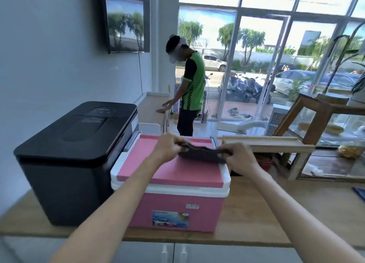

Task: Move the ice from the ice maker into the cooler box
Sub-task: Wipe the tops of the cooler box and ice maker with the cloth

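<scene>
The cooler box [173, 187] sits at the centre of the frame on the wooden tabletop [276, 213], pink with a white rim, a pink lid that is down and a colourful sticker on its front. Just beside it, at left, stands the black ice maker [73, 154], lid closed. Above the cooler lid, the left hand [167, 147] and right hand [241, 158] each pinch an end of a dark cloth [201, 152].

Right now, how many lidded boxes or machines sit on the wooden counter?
2. The black ice maker stands at the left, lid closed. The pink cooler box stands right beside it, lid on, under both hands. Others may lie outside the frame.
</scene>
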A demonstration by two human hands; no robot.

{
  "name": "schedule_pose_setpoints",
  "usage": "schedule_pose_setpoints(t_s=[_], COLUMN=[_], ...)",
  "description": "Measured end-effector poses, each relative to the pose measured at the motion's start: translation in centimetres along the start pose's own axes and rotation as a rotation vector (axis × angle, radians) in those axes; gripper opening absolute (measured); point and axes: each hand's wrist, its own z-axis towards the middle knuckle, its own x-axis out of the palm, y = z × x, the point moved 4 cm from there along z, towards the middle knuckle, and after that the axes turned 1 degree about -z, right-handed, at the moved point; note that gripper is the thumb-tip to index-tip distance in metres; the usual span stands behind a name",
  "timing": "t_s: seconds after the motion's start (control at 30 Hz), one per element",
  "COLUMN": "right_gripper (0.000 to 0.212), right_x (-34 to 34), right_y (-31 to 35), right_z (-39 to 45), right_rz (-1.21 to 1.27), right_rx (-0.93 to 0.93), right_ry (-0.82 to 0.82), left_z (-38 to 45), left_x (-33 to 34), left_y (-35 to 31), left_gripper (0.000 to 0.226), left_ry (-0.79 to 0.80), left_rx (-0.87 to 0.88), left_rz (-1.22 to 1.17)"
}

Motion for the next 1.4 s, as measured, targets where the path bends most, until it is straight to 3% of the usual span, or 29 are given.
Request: schedule_pose_setpoints(t_s=[0.3,0.47,0.57,0.73,1.0,1.2,1.4], right_gripper=[0.034,0.075,0.08,0.068,0.065,0.065,0.06], right_x=[3.9,5.5,6.2,7.9,13.6,18.6,16.3], right_y=[0.4,1.0,1.0,0.5,1.2,8.3,10.4], right_z=[-3.6,-2.3,-1.4,-0.5,10.8,10.9,3.7], right_rz=[-0.14,-0.19,-0.239,-0.296,-0.418,-0.338,-0.258], right_rx=[-0.137,-0.158,-0.198,-0.168,0.059,-0.135,-0.286], right_ry=[0.146,0.412,0.505,0.646,0.58,0.617,0.692], left_z=[-6.0,-6.3,-5.8,-5.9,-5.6,-5.6,-5.8], left_x=[2.4,1.1,-1.5,-4.4,-4.2,-4.5,-4.8], left_y=[3.1,4.0,7.3,12.1,12.9,13.0,13.0], left_gripper=[0.036,0.064,0.085,0.064,0.056,0.054,0.052], left_ry=[0.1,0.238,0.234,0.182,0.167,0.132,0.062], left_rx=[0.006,-0.024,-0.148,-0.329,-0.371,-0.354,-0.333], left_rz=[0.036,0.052,0.261,0.419,0.471,0.451,0.417])
